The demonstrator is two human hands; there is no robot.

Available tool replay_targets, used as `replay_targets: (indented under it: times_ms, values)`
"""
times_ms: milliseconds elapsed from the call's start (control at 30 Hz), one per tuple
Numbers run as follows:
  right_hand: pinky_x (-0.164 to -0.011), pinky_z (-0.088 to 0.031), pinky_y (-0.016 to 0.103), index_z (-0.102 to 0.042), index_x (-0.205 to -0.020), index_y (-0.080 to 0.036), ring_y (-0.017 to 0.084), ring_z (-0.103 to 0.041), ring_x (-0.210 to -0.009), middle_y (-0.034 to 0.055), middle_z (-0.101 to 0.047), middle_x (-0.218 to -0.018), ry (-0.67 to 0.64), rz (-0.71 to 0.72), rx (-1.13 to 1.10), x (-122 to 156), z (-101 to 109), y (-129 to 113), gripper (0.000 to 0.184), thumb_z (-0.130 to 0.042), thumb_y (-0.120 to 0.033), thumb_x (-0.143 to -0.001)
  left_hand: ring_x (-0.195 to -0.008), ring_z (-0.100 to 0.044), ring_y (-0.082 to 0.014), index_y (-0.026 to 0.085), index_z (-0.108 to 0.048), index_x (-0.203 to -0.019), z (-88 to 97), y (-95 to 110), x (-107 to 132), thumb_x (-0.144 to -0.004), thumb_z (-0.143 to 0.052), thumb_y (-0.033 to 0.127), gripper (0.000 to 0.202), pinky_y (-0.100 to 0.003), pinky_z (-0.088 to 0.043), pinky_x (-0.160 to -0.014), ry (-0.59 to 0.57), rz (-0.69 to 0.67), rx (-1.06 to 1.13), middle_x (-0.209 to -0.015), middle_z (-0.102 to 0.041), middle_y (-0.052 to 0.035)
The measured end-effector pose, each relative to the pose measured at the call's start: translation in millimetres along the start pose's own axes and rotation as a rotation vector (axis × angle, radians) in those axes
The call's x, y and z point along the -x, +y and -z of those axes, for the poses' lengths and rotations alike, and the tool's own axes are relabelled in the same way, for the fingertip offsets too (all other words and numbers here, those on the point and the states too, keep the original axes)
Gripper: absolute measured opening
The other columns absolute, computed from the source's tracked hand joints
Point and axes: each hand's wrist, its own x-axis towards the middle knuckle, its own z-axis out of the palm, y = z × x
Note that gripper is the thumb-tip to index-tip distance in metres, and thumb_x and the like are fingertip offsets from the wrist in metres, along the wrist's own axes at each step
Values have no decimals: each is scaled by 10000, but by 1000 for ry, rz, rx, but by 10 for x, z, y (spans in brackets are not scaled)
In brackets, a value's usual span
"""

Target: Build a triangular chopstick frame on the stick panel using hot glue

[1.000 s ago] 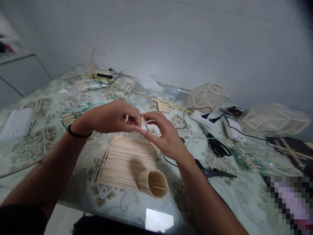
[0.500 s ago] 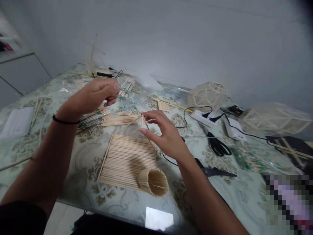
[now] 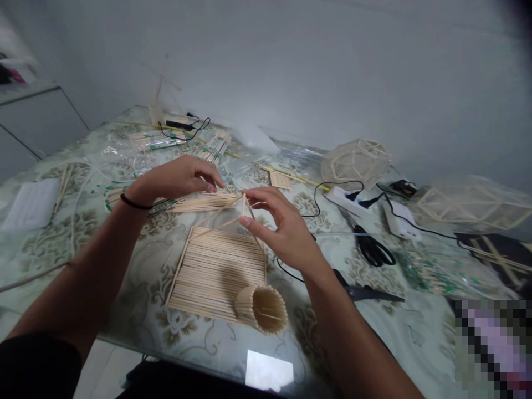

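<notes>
A flat mat of glued wooden sticks (image 3: 220, 269) lies on the table in front of me. Thin sticks rise from its far corners and meet in a peak (image 3: 244, 202). My right hand (image 3: 282, 230) pinches that peak between thumb and fingers. Over a loose pile of sticks (image 3: 203, 202) just left of the peak, my left hand (image 3: 178, 177) reaches down with its fingertips on the pile; whether it grips a stick is hidden. A small round cup of sticks (image 3: 261, 309) lies on its side at the mat's near right corner.
Two pairs of black scissors (image 3: 366, 291) (image 3: 372, 249) lie to the right. A white power strip (image 3: 347, 200) with black cables, stick polyhedra (image 3: 357, 160) and packets of sticks (image 3: 214, 148) crowd the back. The glass table edge (image 3: 174, 357) is near me.
My left hand left the peak, lifted up and to the left, then came down onto the loose pile of sticks. My right hand stayed on the peak.
</notes>
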Motion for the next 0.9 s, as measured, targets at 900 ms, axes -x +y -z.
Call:
replay_targets:
  times_ms: [900]
  values:
    - [-1022, -562, 441, -679, -1273, -285, 232, -651, -1159, 82, -674, -1292, 4, 23, -14, 3, -10, 17, 346, -749, -417, -961, -1133, -674, -196, 190, -705, -1282, 67, -96, 55, -832, -484, 159, 503, -284, -533, -938, 39, -81, -101, -1239, -713, -72]
